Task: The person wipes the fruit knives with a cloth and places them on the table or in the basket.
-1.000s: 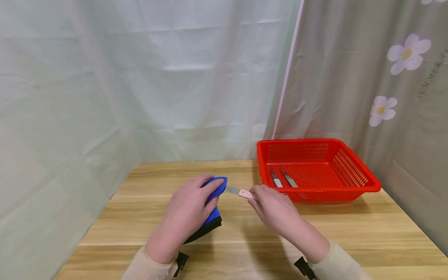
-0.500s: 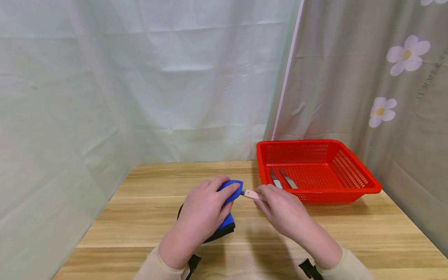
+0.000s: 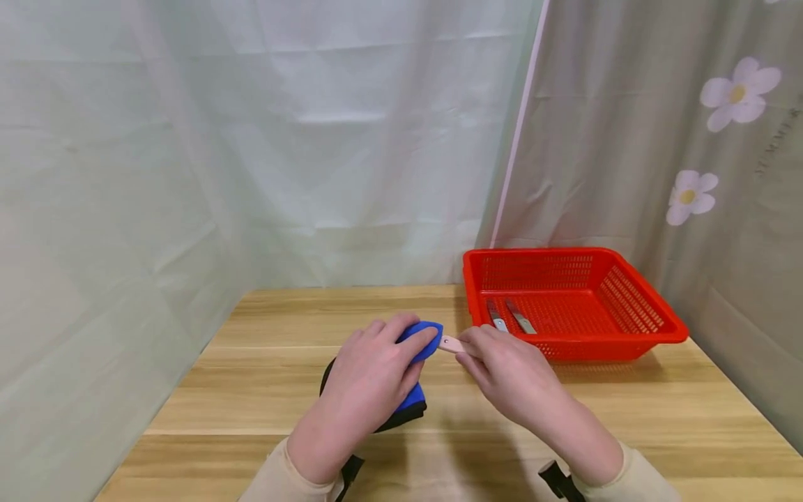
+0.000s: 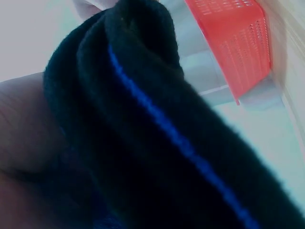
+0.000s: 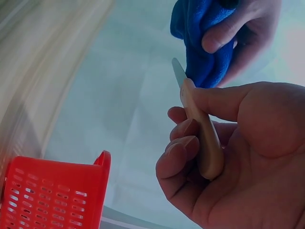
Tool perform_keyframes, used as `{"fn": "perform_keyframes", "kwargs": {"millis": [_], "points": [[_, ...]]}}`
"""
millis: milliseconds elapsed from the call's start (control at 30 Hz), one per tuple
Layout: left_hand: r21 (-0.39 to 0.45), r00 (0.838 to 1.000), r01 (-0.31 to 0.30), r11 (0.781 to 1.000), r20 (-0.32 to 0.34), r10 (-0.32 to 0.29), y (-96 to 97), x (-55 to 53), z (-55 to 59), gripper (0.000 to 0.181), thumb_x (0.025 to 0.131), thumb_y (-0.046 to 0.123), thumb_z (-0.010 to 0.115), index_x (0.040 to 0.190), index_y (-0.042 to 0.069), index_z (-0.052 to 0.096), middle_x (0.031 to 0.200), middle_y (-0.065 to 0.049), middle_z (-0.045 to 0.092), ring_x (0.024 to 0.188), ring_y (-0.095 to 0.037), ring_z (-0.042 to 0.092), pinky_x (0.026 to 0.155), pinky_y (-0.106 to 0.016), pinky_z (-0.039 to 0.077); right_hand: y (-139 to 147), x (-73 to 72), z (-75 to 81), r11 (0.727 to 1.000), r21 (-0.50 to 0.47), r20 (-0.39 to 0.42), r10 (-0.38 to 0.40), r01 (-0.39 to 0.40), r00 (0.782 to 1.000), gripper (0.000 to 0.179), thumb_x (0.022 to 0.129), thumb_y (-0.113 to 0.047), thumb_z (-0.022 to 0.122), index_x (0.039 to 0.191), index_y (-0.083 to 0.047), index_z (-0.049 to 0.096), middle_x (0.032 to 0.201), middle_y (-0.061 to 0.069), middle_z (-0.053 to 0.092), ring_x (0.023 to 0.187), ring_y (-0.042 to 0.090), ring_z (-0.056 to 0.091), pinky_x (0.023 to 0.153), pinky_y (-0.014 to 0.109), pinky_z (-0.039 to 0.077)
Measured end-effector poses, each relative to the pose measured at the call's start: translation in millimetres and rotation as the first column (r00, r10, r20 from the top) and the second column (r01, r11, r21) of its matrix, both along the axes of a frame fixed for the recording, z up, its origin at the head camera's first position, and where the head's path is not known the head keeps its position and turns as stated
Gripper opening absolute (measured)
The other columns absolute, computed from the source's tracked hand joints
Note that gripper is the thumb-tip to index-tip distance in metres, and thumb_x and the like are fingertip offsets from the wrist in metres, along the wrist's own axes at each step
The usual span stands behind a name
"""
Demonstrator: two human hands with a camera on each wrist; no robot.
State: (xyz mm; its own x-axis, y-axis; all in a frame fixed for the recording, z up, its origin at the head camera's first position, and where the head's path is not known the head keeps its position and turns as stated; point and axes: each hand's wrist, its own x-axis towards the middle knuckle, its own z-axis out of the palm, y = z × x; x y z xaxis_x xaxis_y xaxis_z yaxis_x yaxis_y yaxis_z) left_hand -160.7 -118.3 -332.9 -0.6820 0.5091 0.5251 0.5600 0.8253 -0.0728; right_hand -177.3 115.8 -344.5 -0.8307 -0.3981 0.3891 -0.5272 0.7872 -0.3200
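My left hand [image 3: 373, 373] grips a folded blue cloth [image 3: 412, 397] with a black edge, its fingers bent over the top. In my right hand [image 3: 511, 366] is a small knife [image 5: 205, 136], held by its pale handle between thumb and curled fingers. The cloth lies against the blade [image 5: 178, 71], close to the handle's front end; in the head view it hides the blade. Part of the blade shows beside the cloth in the right wrist view. Dark folds of the cloth fill most of the left wrist view and hide much of the left hand.
A red plastic basket [image 3: 602, 346] stands at the back right of the wooden table [image 3: 263, 362]. Two knives, one [image 3: 496, 317] beside the other [image 3: 521, 318], lie in its left part. A curtain [image 3: 364, 139] hangs behind the table.
My left hand has moved right with the cloth, along the blade up to the knife's handle. The blade, bare earlier in the head view, is now covered there. My right hand has shifted slightly right.
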Motion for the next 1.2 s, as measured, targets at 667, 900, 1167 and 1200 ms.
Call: {"fn": "perform_keyframes", "kwargs": {"millis": [667,900,1167,1200], "points": [[-0.011,1.000,0.002,1.000,-0.001,-0.002,-2.8,-0.6,0.4,0.042,0.097,0.026,0.089,0.137,0.022,0.079,0.133,-0.007,0.071,0.100,-0.029,0.073,0.080,-0.043,0.065,-3,3.6,3.6,1.000,-0.016,-0.027,0.011,-0.011,1.000,0.014,0.101,-0.025,0.085,0.110,-0.019,0.075,0.089,-0.012,0.061,0.073,0.007,0.052,0.059,0.025,0.047],[-0.001,1.000,0.000,1.000,0.026,0.000,-5.7,-1.8,2.4,0.041,0.098,0.026,0.088,0.138,0.022,0.079,0.135,-0.007,0.071,0.103,-0.030,0.073,0.084,-0.045,0.065,-3,3.6,5.5,1.000,-0.014,-0.020,0.010,-0.011,1.000,0.015,0.100,-0.024,0.086,0.109,-0.018,0.075,0.088,-0.011,0.060,0.072,0.008,0.051,0.058,0.025,0.047],[0.010,0.999,-0.010,1.000,0.042,0.009,-9.6,-4.8,3.6,0.042,0.097,0.025,0.087,0.138,0.022,0.079,0.135,-0.008,0.072,0.104,-0.031,0.074,0.086,-0.047,0.065,-2,3.5,7.1,1.000,-0.016,-0.006,0.000,0.000,1.000,0.016,0.101,-0.025,0.085,0.112,-0.019,0.076,0.090,-0.011,0.062,0.074,0.008,0.053,0.059,0.025,0.048],[0.014,0.999,-0.010,1.000,0.042,0.009,-10.2,-5.2,3.8,0.041,0.097,0.024,0.087,0.138,0.021,0.079,0.135,-0.008,0.072,0.105,-0.031,0.074,0.086,-0.047,0.065,-2,3.5,7.3,1.000,-0.017,-0.007,0.000,0.000,1.000,0.015,0.101,-0.025,0.085,0.112,-0.019,0.076,0.090,-0.012,0.062,0.074,0.008,0.053,0.059,0.025,0.048]]}}
